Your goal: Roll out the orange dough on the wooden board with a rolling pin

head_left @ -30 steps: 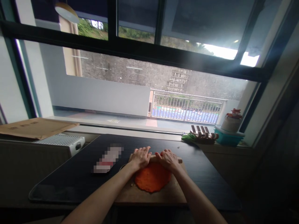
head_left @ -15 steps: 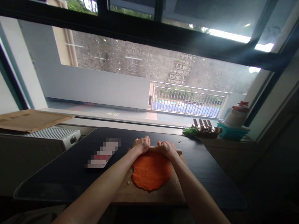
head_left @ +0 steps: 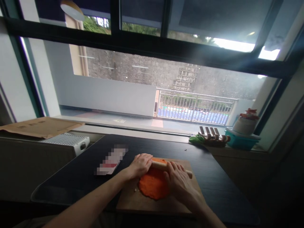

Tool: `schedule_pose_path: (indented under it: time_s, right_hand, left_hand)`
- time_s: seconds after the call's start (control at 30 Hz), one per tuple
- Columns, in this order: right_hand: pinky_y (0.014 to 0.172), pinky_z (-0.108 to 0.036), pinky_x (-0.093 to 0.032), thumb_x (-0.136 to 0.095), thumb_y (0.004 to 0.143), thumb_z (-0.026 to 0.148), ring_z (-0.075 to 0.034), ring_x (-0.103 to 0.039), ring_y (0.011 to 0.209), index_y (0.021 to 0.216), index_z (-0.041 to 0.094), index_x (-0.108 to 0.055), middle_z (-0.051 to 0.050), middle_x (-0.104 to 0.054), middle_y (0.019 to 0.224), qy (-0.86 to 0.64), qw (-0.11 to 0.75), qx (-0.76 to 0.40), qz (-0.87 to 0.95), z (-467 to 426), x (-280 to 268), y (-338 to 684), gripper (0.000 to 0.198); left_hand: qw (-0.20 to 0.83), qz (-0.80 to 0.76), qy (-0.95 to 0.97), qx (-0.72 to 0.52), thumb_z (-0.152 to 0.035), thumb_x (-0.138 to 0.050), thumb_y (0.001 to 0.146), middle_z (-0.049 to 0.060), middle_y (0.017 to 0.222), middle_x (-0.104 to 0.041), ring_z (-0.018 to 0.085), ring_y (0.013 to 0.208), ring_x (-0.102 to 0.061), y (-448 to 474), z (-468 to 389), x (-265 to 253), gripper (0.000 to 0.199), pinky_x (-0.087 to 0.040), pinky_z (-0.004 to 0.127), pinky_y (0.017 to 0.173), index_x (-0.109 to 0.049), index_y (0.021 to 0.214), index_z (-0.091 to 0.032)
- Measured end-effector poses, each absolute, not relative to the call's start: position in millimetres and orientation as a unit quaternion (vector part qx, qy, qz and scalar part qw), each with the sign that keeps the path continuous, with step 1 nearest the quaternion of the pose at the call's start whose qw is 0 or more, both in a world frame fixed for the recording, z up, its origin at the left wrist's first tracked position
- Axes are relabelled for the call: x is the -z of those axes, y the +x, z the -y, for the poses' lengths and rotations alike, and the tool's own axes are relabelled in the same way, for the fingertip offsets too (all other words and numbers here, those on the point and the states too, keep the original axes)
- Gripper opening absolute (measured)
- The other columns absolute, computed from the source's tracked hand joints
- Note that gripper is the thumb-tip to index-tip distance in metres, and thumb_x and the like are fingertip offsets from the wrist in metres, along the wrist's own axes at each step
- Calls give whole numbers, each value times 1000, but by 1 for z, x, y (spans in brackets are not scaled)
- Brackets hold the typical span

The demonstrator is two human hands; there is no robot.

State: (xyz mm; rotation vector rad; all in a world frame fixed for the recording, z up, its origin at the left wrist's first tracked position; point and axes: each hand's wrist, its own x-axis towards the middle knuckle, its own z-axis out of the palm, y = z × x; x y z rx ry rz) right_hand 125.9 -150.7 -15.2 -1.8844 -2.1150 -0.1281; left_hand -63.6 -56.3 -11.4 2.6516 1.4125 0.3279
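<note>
A light wooden rolling pin (head_left: 159, 165) lies across a flat round of orange dough (head_left: 154, 184), over its upper part. My left hand (head_left: 141, 164) is closed over the pin's left end, hiding it. Toward the other end, my right hand (head_left: 177, 178) rests on the pin with its fingers curved over the top; the pin's right tip sticks out past them. Beneath the dough is a wooden board (head_left: 133, 204), with small crumbs (head_left: 135, 190) to the left of the dough.
A blurred-out flat item (head_left: 111, 161) lies on the dark table (head_left: 78, 177) to the left. Along the window sill at right are a green cloth (head_left: 196, 139), a brown rack (head_left: 213, 137) and a teal box (head_left: 242, 139) with a jar (head_left: 245, 123) on top. Brown paper (head_left: 42, 126) covers part of the radiator (head_left: 68, 141).
Both hands have drawn the rolling pin back from the dough's far edge toward me, onto the dough. Orange dough now shows beyond the pin. The camera view has shifted slightly.
</note>
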Motion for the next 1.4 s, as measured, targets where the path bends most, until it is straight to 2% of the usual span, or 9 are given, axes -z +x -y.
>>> schedule_pose_path:
  time_s: [0.13, 0.3, 0.43, 0.53, 0.6, 0.77, 1.0, 1.13, 1.4]
  right_hand:
    - [99, -38, -36, -37, 90, 25, -26, -49, 119, 129, 20, -52, -10, -54, 132, -631, 170, 88, 752, 184, 28, 126, 42]
    - [82, -34, -43, -31, 94, 23, -22, -57, 94, 94, 24, -62, -7, -63, 101, -636, 209, 117, 734, 182, 22, 131, 31]
    - [78, -30, -41, -31, 95, 19, -19, -56, 87, 81, 22, -60, -6, -63, 88, -664, 212, 107, 709, 154, 16, 142, 32]
    - [81, -32, -40, -30, 95, 18, -21, -56, 90, 85, 20, -62, -8, -64, 92, -699, 201, 92, 681, 133, 16, 152, 33]
    - [87, -34, -39, -31, 95, 21, -23, -54, 102, 93, 19, -64, -10, -63, 103, -711, 194, 78, 671, 122, 16, 159, 32]
    - [105, -42, -27, -27, 96, 32, -29, -34, 132, 116, 15, -61, -13, -54, 131, -748, 161, 35, 643, 112, 15, 163, 42]
    - [112, -39, -20, -27, 95, 34, -24, -27, 138, 136, 11, -47, -12, -43, 142, -739, 177, 38, 649, 148, 27, 140, 51]
    - [113, -37, -17, -30, 94, 34, -23, -23, 139, 139, 11, -43, -12, -33, 148, -731, 184, 33, 656, 173, 34, 127, 52]
    - [111, -44, -21, -28, 95, 39, -28, -29, 136, 133, 17, -50, -12, -44, 142, -744, 175, 0, 644, 163, 17, 121, 50]
  left_hand:
    - [52, -440, 891, -99, -31, -27, 93, 8, 147, -39, 22, 138, -30, -82, 86, 5, 50, -16, 45, 115, -43, 138, -18]
    - [53, -472, 879, -50, -38, -21, 94, 12, 142, -45, 22, 135, -35, -56, 85, -3, 54, -22, 42, 114, -47, 134, -16]
    - [38, -503, 859, -80, -40, -19, 94, 12, 151, -30, 24, 141, -22, -11, 53, 4, 57, -19, 46, 114, -36, 142, -14]
    - [58, -521, 848, -73, -42, -18, 95, 11, 151, -30, 25, 141, -22, 16, 24, 5, 56, -18, 50, 113, -36, 141, -16]
    - [71, -526, 845, -70, -45, -19, 95, 12, 151, -30, 27, 141, -22, 28, 8, 3, 57, -18, 53, 112, -36, 141, -15]
    - [74, -520, 848, -74, -47, -19, 94, 16, 150, -28, 30, 141, -19, 38, -9, 1, 61, -16, 57, 111, -34, 141, -11]
    - [58, -506, 858, -68, -44, -21, 94, 14, 149, -31, 27, 140, -22, 16, 24, 4, 59, -12, 55, 113, -38, 140, -12]
    - [28, -491, 869, -60, -37, -22, 93, 14, 149, -32, 25, 141, -22, -7, 58, 2, 57, -10, 50, 115, -37, 141, -9]
    - [-9, -479, 875, -65, -36, -19, 94, 12, 148, -35, 26, 140, -24, -17, 72, 2, 55, -14, 53, 113, -41, 139, -15]
